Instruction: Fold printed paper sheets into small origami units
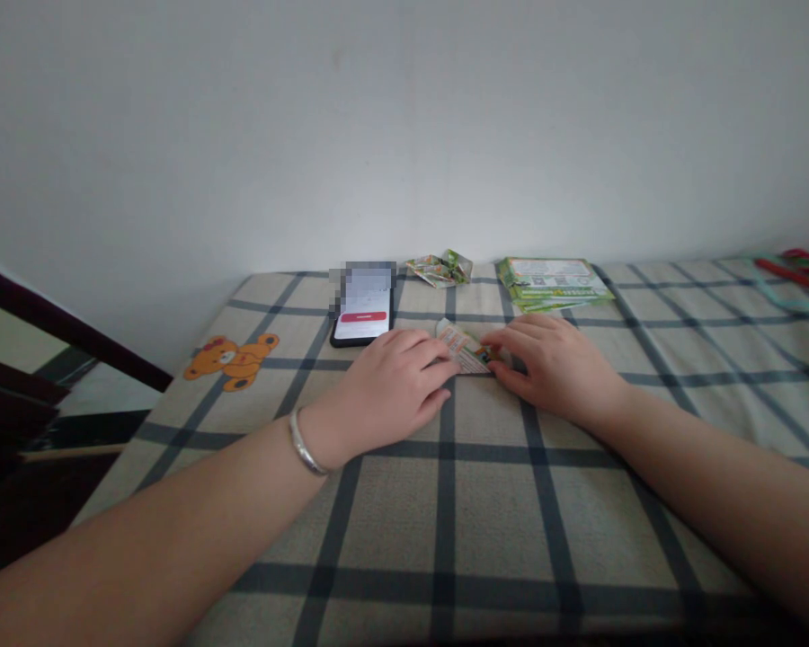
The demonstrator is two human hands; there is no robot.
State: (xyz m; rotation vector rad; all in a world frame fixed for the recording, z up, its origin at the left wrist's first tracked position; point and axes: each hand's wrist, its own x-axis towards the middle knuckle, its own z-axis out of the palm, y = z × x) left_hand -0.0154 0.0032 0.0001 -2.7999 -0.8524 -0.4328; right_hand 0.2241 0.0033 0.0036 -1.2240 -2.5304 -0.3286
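A small piece of printed paper [464, 349], folded at an angle, lies on the checked cloth between my two hands. My left hand [404, 382], with a silver bangle at the wrist, has its fingers closed at the paper's left edge. On the other side, my right hand [553, 364] pinches the paper's right part between thumb and fingers. Part of the paper is hidden under the fingers. Just beyond it lies a folded paper shape [440, 268] with green and orange print. A stack of green and white leaflets [556, 280] is behind my right hand.
A phone [364, 310] with a lit screen lies beyond my left hand. A bear-shaped cutout [233, 361] is at the left of the cloth [391, 521]. Red and green items [805, 270] sit at the far right. A white wall [404, 126] borders the table's back.
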